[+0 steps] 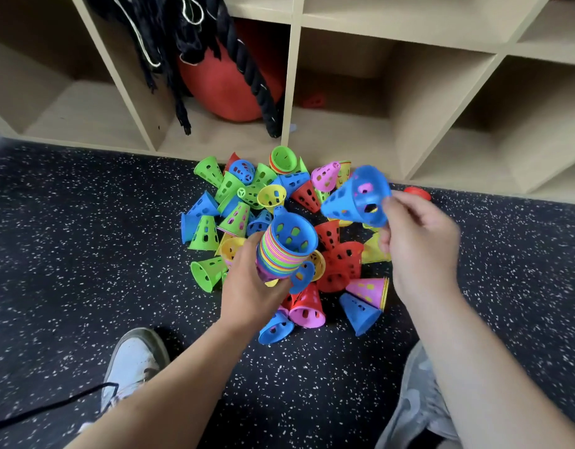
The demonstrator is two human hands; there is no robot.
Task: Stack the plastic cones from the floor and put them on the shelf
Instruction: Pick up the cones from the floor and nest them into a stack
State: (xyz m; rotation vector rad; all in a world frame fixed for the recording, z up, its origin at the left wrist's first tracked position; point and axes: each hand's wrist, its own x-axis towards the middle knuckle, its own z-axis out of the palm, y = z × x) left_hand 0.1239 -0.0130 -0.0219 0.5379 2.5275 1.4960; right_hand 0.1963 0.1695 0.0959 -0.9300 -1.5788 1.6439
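My left hand (250,286) grips a stack of nested cones (284,251) with its open mouth up, a blue cone on the outside top. My right hand (415,234) holds a single blue cone (357,202) by its rim, tilted, up and to the right of the stack. Below both lies a pile of loose cones (234,202) in green, blue, red, yellow and pink on the dark speckled floor. The wooden shelf (292,92) stands just behind the pile.
The shelf compartment behind the pile holds a red ball (221,89) and black ropes (257,76). A small red thing (313,100) lies in the compartment to its right. A red disc (417,192) rests by the shelf base. My shoes (134,361) stand near the pile.
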